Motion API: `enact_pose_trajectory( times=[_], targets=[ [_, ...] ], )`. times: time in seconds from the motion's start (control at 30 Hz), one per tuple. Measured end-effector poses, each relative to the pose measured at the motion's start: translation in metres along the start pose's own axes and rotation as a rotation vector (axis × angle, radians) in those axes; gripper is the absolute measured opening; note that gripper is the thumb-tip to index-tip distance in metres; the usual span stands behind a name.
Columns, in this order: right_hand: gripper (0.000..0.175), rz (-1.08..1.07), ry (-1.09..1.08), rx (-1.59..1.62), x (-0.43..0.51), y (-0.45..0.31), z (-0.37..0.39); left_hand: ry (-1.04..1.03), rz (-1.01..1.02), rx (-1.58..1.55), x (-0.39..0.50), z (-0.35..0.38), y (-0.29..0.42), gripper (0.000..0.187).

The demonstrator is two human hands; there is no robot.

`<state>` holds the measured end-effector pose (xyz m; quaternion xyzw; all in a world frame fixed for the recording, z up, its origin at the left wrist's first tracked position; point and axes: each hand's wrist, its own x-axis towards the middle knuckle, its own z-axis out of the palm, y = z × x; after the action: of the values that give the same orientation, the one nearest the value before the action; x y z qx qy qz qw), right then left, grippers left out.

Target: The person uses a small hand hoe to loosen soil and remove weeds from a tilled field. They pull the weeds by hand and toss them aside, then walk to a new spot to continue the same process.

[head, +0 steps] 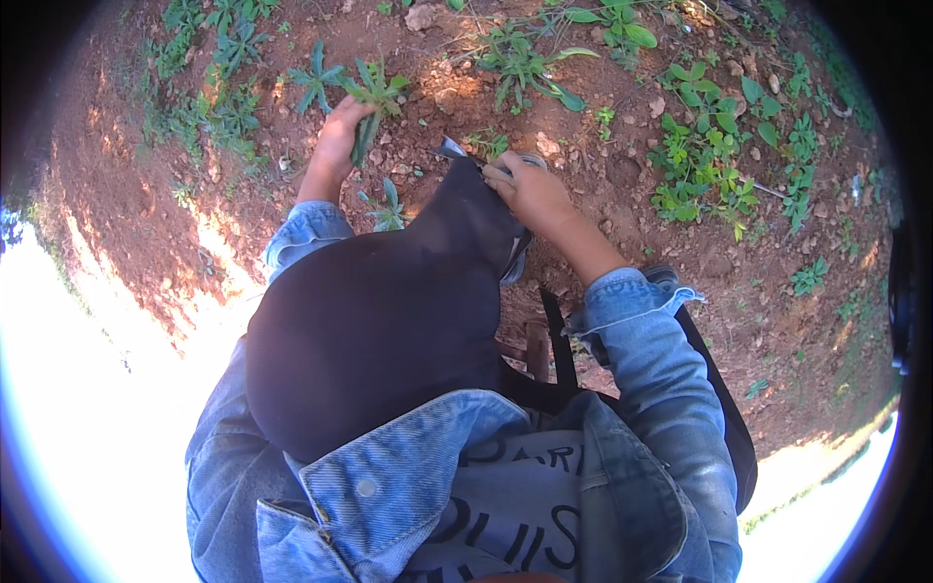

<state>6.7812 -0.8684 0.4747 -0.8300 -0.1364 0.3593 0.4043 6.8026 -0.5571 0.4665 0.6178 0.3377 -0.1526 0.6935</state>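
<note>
My left hand [341, 138] has its fingers closed around the leaves of a green weed [373, 95] growing, or held, just over the reddish soil. A second, bluish-green weed [317, 79] stands beside those fingers. My right hand [526, 186] is at the narrow end of a black cloth [379, 313] that spreads over my lap. Its fingers are curled on something thin and greyish, mostly hidden by the hand; what it is I cannot tell. A small shiny pointed piece [453, 148] sticks out by the cloth's tip.
Leafy weeds [521, 69] grow ahead, and a denser green clump [703, 164] lies to the right. Small stones [547, 143] dot the soil. A black strap [560, 339] and a brown post-like piece [537, 350] are below my right forearm.
</note>
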Motion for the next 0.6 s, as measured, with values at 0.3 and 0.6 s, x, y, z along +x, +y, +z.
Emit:
enact_pose_trajectory(
  times=[0.3, 0.6],
  targets=[
    [0.032, 0.168, 0.107, -0.533, -0.107, -0.004, -0.224, -0.269, 0.020, -0.506, -0.008, 0.039, 0.046, 0.035],
    [0.044, 0.625, 0.231, -0.600, -0.309, 0.040, -0.305, -0.148, 0.147, -0.154, -0.058, 0.063, 0.125, 0.014]
  ],
)
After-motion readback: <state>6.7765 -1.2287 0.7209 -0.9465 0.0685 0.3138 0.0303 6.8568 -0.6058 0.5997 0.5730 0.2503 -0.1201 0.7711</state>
